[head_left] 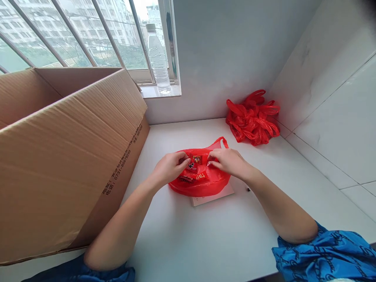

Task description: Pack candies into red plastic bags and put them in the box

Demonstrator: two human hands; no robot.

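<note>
A red plastic bag (205, 190) lies open on the white tabletop, one handle loop standing up at its back. Several small red snack packets (201, 175) with printed labels show inside it. My left hand (172, 168) is at the bag's left side, thumb and fingers pinched together by its mouth, close to the packets. Opposite it, my right hand (228, 160) curls its fingers onto the bag's right side near the handle loop. Exactly what lies between the fingertips is partly hidden. Under the bag, a pale flat booklet or box (214, 197) sticks out at the front.
A large open cardboard box (73, 152) stands on the left. Crumpled red plastic bags (253, 119) lie in the back right corner against the tiled wall (331, 117). A clear water bottle (158, 58) stands on the windowsill. A tiny dark bit (248, 189) lies near my right forearm.
</note>
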